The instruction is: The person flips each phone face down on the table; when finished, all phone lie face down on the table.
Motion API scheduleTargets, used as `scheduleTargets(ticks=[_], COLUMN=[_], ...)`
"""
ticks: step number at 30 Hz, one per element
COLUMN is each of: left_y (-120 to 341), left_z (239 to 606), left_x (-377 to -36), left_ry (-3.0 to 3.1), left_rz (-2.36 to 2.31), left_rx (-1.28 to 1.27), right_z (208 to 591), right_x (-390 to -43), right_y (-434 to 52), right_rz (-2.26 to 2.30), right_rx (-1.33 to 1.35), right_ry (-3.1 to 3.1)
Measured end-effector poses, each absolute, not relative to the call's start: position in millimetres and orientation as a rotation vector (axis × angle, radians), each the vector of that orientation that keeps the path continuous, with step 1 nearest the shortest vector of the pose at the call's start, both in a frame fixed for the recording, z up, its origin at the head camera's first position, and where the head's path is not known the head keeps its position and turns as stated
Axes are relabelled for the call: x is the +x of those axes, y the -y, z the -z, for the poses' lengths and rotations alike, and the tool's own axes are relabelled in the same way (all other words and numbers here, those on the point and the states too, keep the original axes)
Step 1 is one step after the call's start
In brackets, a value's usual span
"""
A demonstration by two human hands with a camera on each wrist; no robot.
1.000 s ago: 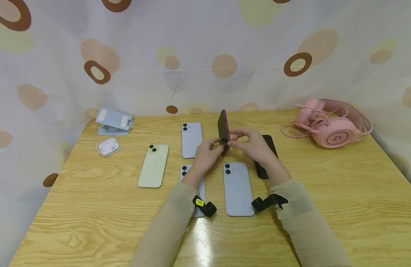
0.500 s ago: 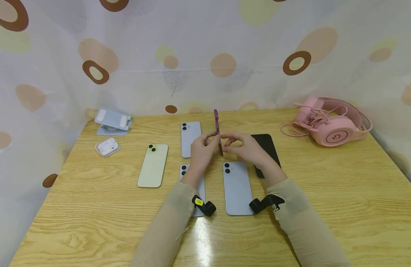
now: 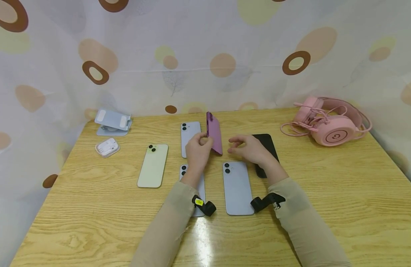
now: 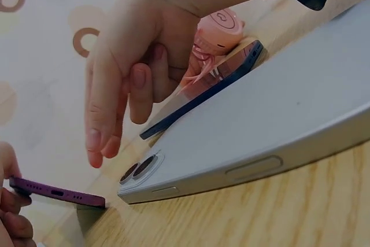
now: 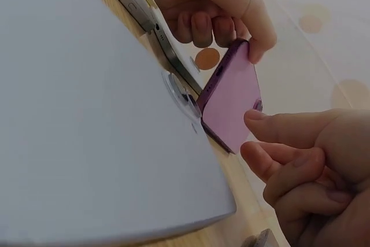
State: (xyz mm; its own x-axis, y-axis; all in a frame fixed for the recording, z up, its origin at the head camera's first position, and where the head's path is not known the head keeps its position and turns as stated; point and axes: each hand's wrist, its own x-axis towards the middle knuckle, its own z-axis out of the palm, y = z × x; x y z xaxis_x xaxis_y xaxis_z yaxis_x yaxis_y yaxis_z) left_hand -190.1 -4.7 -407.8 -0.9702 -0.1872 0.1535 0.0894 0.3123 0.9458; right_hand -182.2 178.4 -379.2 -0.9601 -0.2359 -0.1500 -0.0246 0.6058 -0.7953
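In the head view my left hand (image 3: 196,152) pinches the left edge of a purple smartphone (image 3: 215,135), which stands tilted on its long edge with its back facing right. My right hand (image 3: 250,149) hovers just right of it, fingers bent loosely and holding nothing. The right wrist view shows a gap between those fingertips and the phone's purple back (image 5: 234,99). Under the left wrist lies a pale blue phone (image 3: 201,189), partly hidden; a second pale blue phone (image 3: 238,191) lies between the forearms. A black phone (image 3: 268,146) is partly covered by the right hand.
Another pale blue phone (image 3: 190,135) lies behind the left hand, and a pale yellow phone (image 3: 153,167) further left. At the back left are a folding stand (image 3: 113,120) and boxed white earphones (image 3: 108,147). Pink headphones (image 3: 335,126) occupy the back right. A patterned curtain (image 3: 192,55) hangs behind.
My left hand has moved slightly left with the purple phone, turning its purple back into view. The right hand has let go of the phone and drawn off to the right.
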Motion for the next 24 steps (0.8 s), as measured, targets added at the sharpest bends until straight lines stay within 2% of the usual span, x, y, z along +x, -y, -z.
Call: scheduleTargets(ticks=[10,24], left_y=[6.2,5.5], left_z=[407.8,406.4], left_x=[-189.8,-188.9], left_ry=[2.584,2.989], left_rz=[1.629,1.154], left_rx=[0.061,-0.145], right_z=[386.2,382.6], right_x=[-186.0,-186.6], right_y=[-182.7,-187.9], right_rz=[1.212,1.124], right_rx=[-0.147,-0.077], right_ry=[-2.592,-2.665])
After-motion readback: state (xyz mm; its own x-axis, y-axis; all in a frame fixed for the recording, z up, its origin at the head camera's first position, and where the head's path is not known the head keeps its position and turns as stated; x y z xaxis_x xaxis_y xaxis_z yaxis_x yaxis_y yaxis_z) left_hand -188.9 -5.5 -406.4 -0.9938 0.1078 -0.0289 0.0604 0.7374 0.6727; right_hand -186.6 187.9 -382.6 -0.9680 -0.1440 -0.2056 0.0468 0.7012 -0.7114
